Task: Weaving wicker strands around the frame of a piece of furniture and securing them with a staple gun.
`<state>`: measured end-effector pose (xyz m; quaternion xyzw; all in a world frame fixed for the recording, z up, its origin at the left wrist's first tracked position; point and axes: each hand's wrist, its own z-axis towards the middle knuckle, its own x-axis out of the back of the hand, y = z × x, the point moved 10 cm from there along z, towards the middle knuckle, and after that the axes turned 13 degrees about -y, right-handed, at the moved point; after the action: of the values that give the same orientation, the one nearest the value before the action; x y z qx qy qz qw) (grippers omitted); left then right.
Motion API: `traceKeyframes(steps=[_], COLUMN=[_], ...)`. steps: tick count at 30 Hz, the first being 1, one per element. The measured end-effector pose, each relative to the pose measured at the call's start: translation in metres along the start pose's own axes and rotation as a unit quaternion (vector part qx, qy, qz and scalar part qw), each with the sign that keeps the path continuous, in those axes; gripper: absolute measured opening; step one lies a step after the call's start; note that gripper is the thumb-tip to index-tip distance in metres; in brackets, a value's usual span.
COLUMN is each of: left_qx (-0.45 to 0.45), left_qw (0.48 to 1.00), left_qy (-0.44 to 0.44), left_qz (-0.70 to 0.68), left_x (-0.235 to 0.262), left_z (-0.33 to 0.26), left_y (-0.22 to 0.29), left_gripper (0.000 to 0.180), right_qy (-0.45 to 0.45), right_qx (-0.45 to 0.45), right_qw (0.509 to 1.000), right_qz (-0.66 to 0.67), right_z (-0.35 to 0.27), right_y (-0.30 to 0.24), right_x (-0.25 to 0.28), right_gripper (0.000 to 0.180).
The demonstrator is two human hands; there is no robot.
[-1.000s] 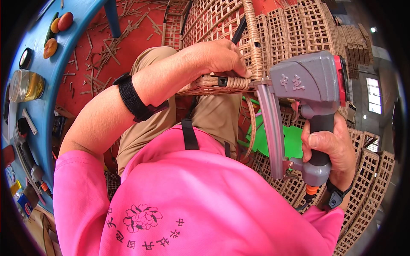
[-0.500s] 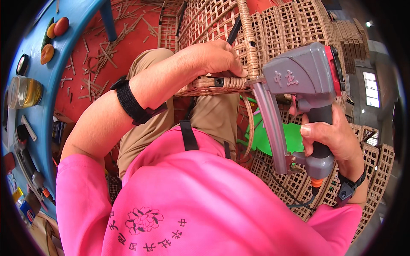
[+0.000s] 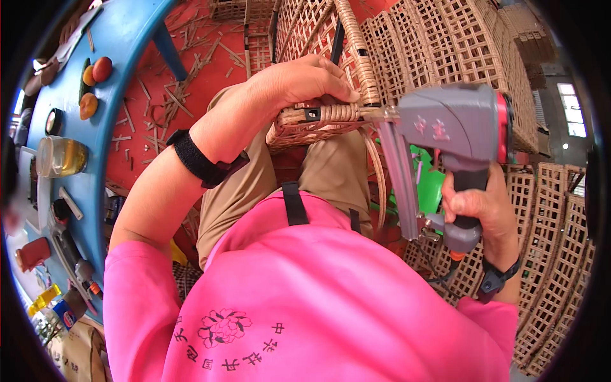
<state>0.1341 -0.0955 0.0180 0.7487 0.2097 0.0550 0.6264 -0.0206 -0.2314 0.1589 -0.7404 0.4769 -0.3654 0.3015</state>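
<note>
Head view shows me a pink shirt (image 3: 305, 305) filling the lower half of the frame, with khaki trousers (image 3: 331, 172) just above it at the centre. Stacks of woven rattan panels (image 3: 484, 44) spread across the upper right and run down the right edge, and a curved blue table (image 3: 121, 57) sweeps along the left side over a red floor (image 3: 210, 57) littered with cane offcuts. At centre right I see a grey pneumatic nail gun (image 3: 455, 127) with a red end cap; its nose touches the end of a wicker basket rim (image 3: 318, 118) that lies across the knees at upper centre. My right hand (image 3: 477, 210) is wrapped tight round the gun's grip at right of centre, fingers closed on it, a dark watch (image 3: 496, 280) on the wrist below. My left hand (image 3: 305, 79) sits at upper centre, fingers curled over the wicker rim and pressing it down, with a black wrist strap (image 3: 200, 162) further down the forearm. On the table at the left stands a glass jar of yellowish liquid (image 3: 60, 156), and near the upper left lie small orange fruits (image 3: 95, 70).
</note>
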Motion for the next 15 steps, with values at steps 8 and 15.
traceKeyframes(steps=[8, 15], left_qx=[0.030, 0.092], left_qw=[0.987, 0.991], left_qy=[0.024, 0.030], left_qz=[0.156, 0.091], left_x=[-0.014, -0.023], left_z=[-0.016, -0.015], left_y=[0.026, 0.021], left_gripper=[0.040, 0.019], right_qy=[0.141, 0.331], right_qx=[0.052, 0.028], right_qw=[0.964, 0.899], right_qz=[0.221, 0.285], right_z=[-0.053, -0.060], right_y=[0.130, 0.330], right_x=[0.050, 0.117], right_gripper=[0.052, 0.063])
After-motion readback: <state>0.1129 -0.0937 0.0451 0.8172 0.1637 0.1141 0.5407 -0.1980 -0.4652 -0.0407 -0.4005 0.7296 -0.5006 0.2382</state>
